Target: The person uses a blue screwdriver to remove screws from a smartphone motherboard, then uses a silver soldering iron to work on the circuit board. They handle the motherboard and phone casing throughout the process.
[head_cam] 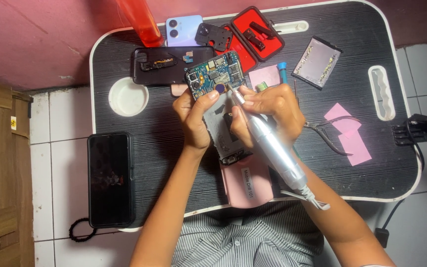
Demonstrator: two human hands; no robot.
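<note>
Both hands work near the far middle of the black lap desk (139, 170). Left hand (193, 121) grips the opened phone (218, 99) by its left edge, circuit board up. Right hand (268, 106) is closed around a silver rotary tool (273, 148), tip touching the board. Pliers (329, 131) and pink paper slips (354, 146) lie toward the right edge; a dark phone (109, 178) lies at the left edge.
</note>
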